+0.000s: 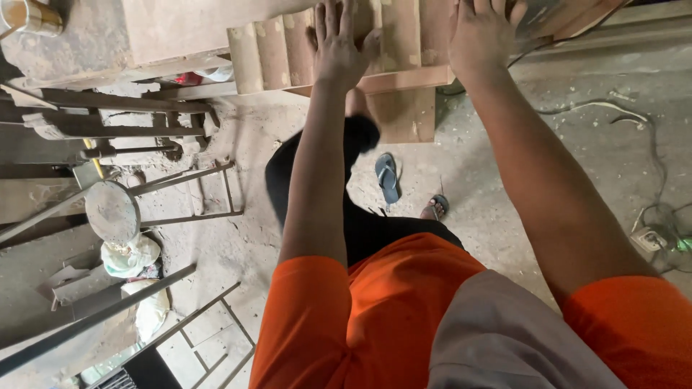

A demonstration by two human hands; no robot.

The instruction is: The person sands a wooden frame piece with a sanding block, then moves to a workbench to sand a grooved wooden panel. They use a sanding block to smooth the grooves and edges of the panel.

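The slatted wooden panel (339, 50) lay straight ahead of both hands at the top of the view — propped over the dusty floor (504, 166), its slats running away from the person, its long axis crosswise from left to right. The left hand (340, 45) pressed flat on the slats, fingers spread, gripping nothing. The right hand (481, 32) rested open near the panel's right end; whether its fingertips curled over the far edge could not be told. Both were equally near.
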